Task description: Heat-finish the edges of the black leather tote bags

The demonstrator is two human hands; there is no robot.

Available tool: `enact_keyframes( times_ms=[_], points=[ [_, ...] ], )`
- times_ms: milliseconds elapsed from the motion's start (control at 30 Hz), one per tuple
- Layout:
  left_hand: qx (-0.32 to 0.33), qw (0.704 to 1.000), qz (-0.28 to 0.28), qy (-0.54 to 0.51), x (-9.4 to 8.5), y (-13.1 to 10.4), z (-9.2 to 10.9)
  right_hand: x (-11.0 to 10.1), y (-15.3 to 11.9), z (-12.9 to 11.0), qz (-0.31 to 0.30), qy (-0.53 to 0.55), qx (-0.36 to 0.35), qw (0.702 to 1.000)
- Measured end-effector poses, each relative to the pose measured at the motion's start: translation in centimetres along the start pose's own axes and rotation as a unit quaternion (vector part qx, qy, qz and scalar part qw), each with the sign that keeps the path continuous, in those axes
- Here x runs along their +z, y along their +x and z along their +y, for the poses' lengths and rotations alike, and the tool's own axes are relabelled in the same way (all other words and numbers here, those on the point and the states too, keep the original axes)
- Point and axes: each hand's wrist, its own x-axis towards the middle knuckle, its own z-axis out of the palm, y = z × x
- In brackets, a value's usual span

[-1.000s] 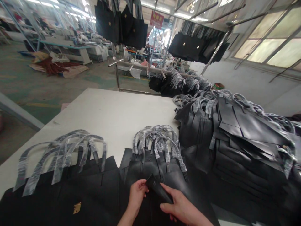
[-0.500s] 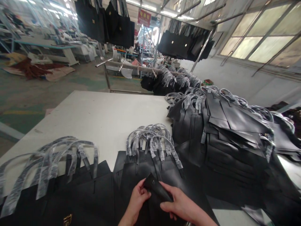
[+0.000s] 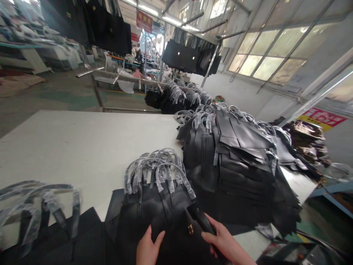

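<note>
Right hand grips the black piece, left hand spread over the middle bag

Here in the foreground, the right hand (image 3: 220,235) has its fingers wrapped around a long, narrow, smooth black leather-like piece (image 3: 203,220), thumb toward the person and forefinger along the far side. The piece runs at a slant, its free end pointing up and to the left, just short of the plastic-wrapped handles; whether it joins a bag cannot be told.

Over to the left hand (image 3: 149,244): thumb and forefinger stand apart in a clear V, with nothing pinched between their tips. It sits over the front of a black leather-like tote bag (image 3: 132,222), though whether it touches the surface is hard to tell. Between the two hands, a small shiny gold-coloured metal clasp (image 3: 190,229) shows on the black material, close beside the held piece.

Beyond the hands, arched black handles wrapped in clear plastic film (image 3: 171,184) crowd together at the bag's top edge. At left lies another group of black bags (image 3: 88,228), their wrapped handles spread across a broad white table (image 3: 91,147). To the right rises a tall, uneven pile of black bags (image 3: 237,169), and behind the table more black bags (image 3: 179,59) hang from a metal rack.
</note>
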Motion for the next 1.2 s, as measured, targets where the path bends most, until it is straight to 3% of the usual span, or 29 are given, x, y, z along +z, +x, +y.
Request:
enact_keyframes(
  times_ms=[167,233,333,400,467,533,567,667,767,900,1200],
  points=[
    [0.059,0.997,-0.039,-0.014,0.7,0.5,-0.7,-2.6,1.2,2.0,0.037,0.023,0.045,0.998],
    [0.077,0.995,-0.058,-0.016,-0.2,1.2,-1.4,-2.7,1.5,1.7,0.028,0.025,0.037,0.999],
    [0.081,0.992,-0.074,0.054,-3.1,2.4,-1.8,-2.4,1.5,1.1,-0.003,0.030,0.026,0.999],
    [0.091,0.984,-0.018,0.150,-5.0,3.0,-0.4,-2.0,1.3,0.8,-0.028,0.028,0.029,0.999],
    [0.133,0.958,0.081,0.240,-5.6,3.4,2.4,-1.6,1.1,0.5,-0.042,0.022,0.029,0.998],
    [0.203,0.930,0.123,0.279,-4.3,3.7,5.9,-1.4,0.8,0.2,-0.045,0.012,0.031,0.998],
    [0.244,0.923,0.098,0.280,-3.0,4.0,7.6,-1.3,0.7,0.1,-0.046,0.007,0.033,0.998],
    [0.332,0.895,-0.059,0.293,1.8,5.5,11.2,-1.4,0.5,-0.1,-0.063,0.004,0.033,0.998],
    [0.345,0.857,-0.159,0.348,5.2,7.8,12.0,-1.5,0.7,0.2,-0.076,0.005,0.020,0.997],
    [0.361,0.836,-0.190,0.368,5.8,10.0,11.3,-1.2,1.7,0.4,-0.074,-0.002,0.018,0.997],
    [0.387,0.837,-0.202,0.329,5.3,11.0,10.3,-1.0,2.4,-1.6,-0.084,0.017,0.028,0.996]
  ],
)
